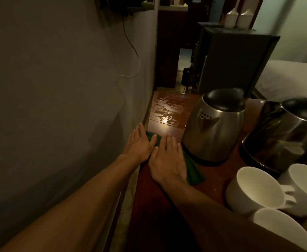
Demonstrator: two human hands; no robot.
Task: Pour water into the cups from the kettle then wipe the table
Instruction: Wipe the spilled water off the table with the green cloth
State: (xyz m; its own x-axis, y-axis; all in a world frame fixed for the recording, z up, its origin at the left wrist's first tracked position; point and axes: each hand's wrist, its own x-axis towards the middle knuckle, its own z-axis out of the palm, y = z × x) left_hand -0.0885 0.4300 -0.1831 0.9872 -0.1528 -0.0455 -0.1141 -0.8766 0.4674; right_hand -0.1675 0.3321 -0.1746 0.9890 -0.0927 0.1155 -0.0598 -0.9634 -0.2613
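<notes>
On my feed both hands lie flat with straight fingers, side by side, pressing down on a green cloth [194, 172]. The left hand [140, 146] sits by the table's left edge next to the wall [58, 88]. The right hand [167, 159] is just beside it, thumbs nearly touching. All fingers point toward the far edge. The cloth is soft and crumpled. Its long axis runs diagonally from under the left fingertips back toward the near right, where a loose end sticks out past my right wrist.

The table [167, 206] is dark glossy reddish wood. Beyond the fingertips, spilled water [164, 110] spreads in shiny patches toward the far left corner.

Right of the cloth stands the kettle [212, 128], rounded brushed steel with a black lid and base, its spout pointing left toward the wall. A second kettle [291, 135] stands at the right edge.

Three white cups [258, 190] cluster at the near right corner; I cannot tell whether they hold water.
</notes>
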